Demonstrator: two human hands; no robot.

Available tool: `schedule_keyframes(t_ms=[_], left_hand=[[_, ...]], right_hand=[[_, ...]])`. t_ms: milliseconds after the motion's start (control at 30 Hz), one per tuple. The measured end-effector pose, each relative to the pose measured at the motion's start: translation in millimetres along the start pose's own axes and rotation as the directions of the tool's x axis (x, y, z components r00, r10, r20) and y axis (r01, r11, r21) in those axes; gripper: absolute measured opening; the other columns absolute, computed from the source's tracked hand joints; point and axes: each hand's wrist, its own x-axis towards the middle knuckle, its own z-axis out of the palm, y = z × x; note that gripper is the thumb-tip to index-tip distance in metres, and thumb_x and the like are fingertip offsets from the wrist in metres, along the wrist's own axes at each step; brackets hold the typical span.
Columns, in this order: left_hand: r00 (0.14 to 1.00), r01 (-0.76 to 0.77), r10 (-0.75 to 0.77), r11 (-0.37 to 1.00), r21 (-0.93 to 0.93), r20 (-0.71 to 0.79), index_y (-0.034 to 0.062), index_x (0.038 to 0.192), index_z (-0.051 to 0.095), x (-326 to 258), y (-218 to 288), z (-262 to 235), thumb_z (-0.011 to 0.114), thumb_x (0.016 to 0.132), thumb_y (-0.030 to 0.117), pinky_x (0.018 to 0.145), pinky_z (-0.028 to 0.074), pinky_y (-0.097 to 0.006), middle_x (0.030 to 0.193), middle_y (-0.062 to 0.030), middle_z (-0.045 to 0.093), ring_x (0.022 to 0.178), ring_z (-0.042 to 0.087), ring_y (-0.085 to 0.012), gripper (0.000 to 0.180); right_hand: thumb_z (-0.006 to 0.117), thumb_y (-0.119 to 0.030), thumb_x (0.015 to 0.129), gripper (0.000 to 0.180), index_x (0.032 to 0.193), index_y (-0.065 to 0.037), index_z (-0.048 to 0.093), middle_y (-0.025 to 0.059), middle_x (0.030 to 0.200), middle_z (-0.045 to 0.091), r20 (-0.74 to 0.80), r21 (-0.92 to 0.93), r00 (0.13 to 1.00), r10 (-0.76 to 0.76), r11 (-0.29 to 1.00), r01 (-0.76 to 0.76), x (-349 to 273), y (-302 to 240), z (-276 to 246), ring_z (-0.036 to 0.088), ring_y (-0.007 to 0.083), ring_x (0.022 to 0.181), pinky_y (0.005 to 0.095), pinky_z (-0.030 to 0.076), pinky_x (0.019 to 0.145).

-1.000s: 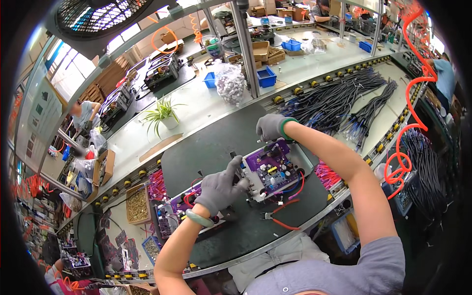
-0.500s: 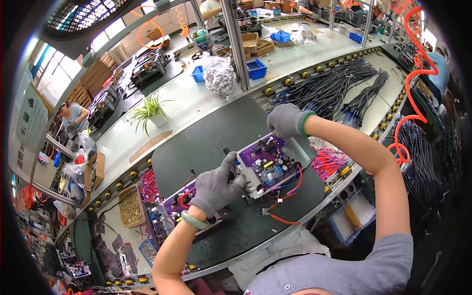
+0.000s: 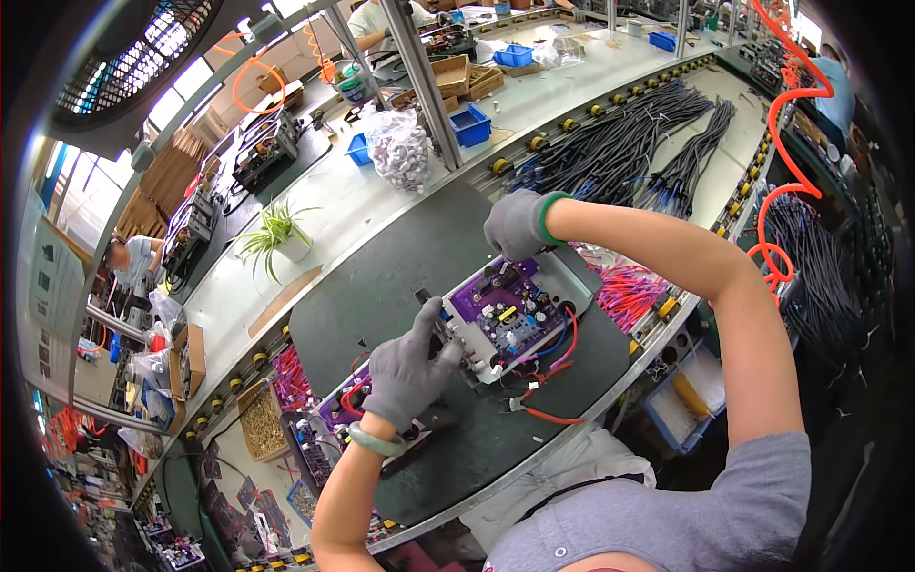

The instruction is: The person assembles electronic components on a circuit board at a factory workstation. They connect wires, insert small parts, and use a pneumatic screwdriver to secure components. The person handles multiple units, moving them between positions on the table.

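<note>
A purple circuit board in a grey metal housing (image 3: 515,310) lies on a dark mat (image 3: 381,286), with red, blue and black wires (image 3: 543,377) trailing off its near side. My left hand (image 3: 410,367), in a grey glove, grips the housing's left end. Gloved as well, my right hand (image 3: 519,224) reaches over the board's far edge, fingers curled down onto it. A second purple board unit (image 3: 334,419) sits just left of my left wrist.
Bundles of black cables (image 3: 620,153) lie at the far right, red and pink wires (image 3: 629,286) beside the housing. A potted plant (image 3: 276,234), a bag of small parts (image 3: 396,148), blue bins (image 3: 472,124) and an orange coiled hose (image 3: 786,191) surround the bench. Another person (image 3: 129,262) sits far left.
The view has drifted, so the bench sits lower and larger. My right hand has moved down onto the board's far edge. My left hand keeps its hold on the housing.
</note>
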Motion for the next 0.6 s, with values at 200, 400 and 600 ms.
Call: schedule_keyframes(t_ms=[200,400,600], left_hand=[[0.994,-0.068,0.065,0.997,-0.034,-0.093,0.0125,0.138,0.049,0.4,-4.2,4.8,0.063,0.086,0.035,0.056,0.05,-0.045,0.066,-0.0113,0.066,0.059,0.066,-0.0331,0.058],[1.0,-0.015,0.015,1.0,-0.002,-0.011,0.0132,0.139,0.048,1.1,3.0,2.1,0.061,0.088,0.03,0.065,0.052,-0.043,0.076,-0.0136,0.07,0.071,0.07,-0.0333,0.056],[0.986,-0.08,0.074,0.996,-0.038,-0.149,0.0129,0.138,0.049,-3.0,0.6,5.3,0.065,0.086,0.029,0.072,0.055,-0.042,0.091,-0.0149,0.072,0.08,0.071,-0.0317,0.057]], right_hand=[[0.063,-0.02,0.08,0.021,0.092,-0.011,0.077,0.0129,0.091,0.074,0.014,-0.075,1.0,-0.005,0.997,0.006,5.9,-7.5,-4.3,0.071,0.0321,0.088,0.0444,0.054,0.074],[0.064,-0.017,0.082,0.026,0.102,-0.003,0.075,0.0175,0.101,0.073,0.014,0.127,0.999,0.028,0.991,-0.03,-2.2,0.8,3.8,0.071,0.0348,0.093,0.0439,0.056,0.079],[0.065,-0.013,0.078,0.006,0.082,-0.013,0.062,0.0064,0.075,0.062,-0.762,0.17,0.628,-0.16,0.886,0.431,-75.8,-17.2,48.6,0.065,0.0286,0.067,0.0441,0.05,0.061]])
